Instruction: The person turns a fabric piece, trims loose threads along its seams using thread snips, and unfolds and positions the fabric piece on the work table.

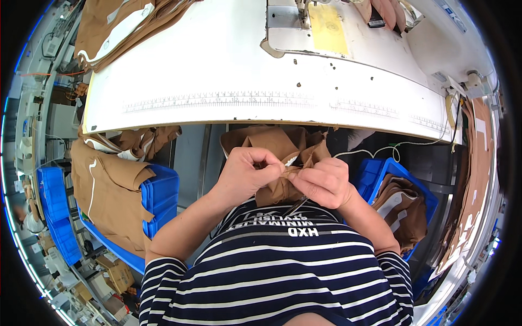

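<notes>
In front of my chest, just below the table's near edge, both hands work on a brown piece of fabric. My left hand is closed, with thumb and forefinger pinching the cloth's edge beside a small white strip. My right hand is also closed, its thumb and fingers pressed on a fold of the same cloth. The fingertips of the two hands nearly meet. Loose fabric bunches up behind them and hangs down between them. Below the right hand lies a thin dark object, too unclear to name.
A white sewing table with a printed ruler spans the front, bearing a sewing machine and brown fabric pieces. Blue bins with brown cloth stand at both sides. A pale cord hangs under the table edge.
</notes>
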### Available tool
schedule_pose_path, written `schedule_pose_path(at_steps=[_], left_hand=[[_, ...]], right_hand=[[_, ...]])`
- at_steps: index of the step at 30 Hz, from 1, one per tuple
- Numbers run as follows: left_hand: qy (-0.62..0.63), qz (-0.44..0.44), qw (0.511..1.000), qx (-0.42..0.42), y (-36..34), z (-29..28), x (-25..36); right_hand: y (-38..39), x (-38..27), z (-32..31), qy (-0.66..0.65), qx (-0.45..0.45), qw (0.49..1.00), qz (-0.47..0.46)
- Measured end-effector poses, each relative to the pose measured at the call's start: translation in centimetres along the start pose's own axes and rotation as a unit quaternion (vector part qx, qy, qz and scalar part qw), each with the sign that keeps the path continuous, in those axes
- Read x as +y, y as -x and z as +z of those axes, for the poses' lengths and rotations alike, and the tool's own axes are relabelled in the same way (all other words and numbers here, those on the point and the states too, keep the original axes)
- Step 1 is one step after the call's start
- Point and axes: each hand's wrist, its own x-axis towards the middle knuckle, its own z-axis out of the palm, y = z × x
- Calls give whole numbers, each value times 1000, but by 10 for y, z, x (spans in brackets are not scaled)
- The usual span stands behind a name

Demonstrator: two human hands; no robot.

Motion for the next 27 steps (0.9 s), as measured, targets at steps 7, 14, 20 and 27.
schedule_pose_path(at_steps=[7, 14, 20, 27], left_hand=[[9, 0, 1000, -7, 0, -1, -2], [-51, 70, 996, -26, 0, -9, -4], [-77, 67, 993, -55, 5, -13, 2], [89, -55, 992, -69, 6, -11, 9]], right_hand=[[3, 0, 1, -40, -11, 998, 40], [-9, -8, -5, -254, -39, 897, 360], [-9, -8, -12, -360, -54, 762, 537], [-13, -8, -10, -473, 47, 629, 615]])
